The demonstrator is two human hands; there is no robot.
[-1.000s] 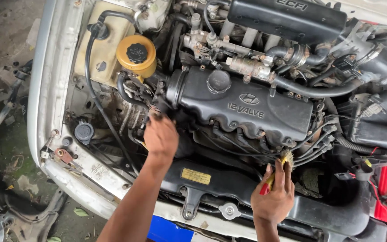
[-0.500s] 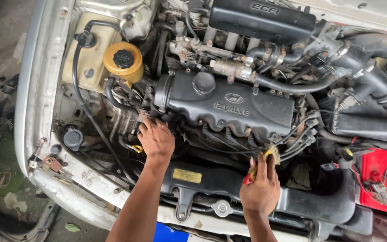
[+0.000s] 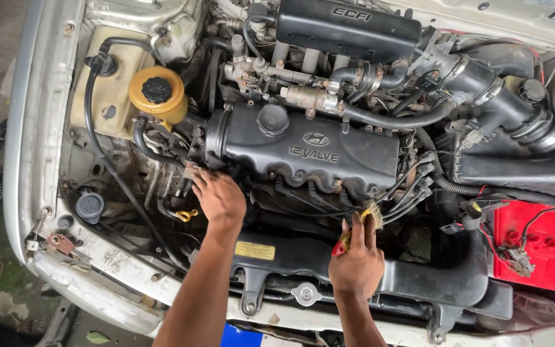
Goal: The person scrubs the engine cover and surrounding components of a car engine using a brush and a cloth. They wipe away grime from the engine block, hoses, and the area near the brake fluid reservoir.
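Observation:
I look down into an open car engine bay. My left hand rests with fingers spread on the parts at the left end of the black valve cover, holding nothing that I can see. My right hand is closed around a small brush with a red and yellow handle. Its bristles touch the front edge of the valve cover, beside a bundle of black ignition leads.
A yellow fluid reservoir with a black cap stands at the left. A yellow dipstick loop lies below my left hand. A red battery sits at the right, a black intake housing at the back, a black radiator shroud in front.
The view has shifted, so the engine sits further right and lower in frame. My left hand stays at the cover's left end. My right hand has raised the brush to the cover's front edge.

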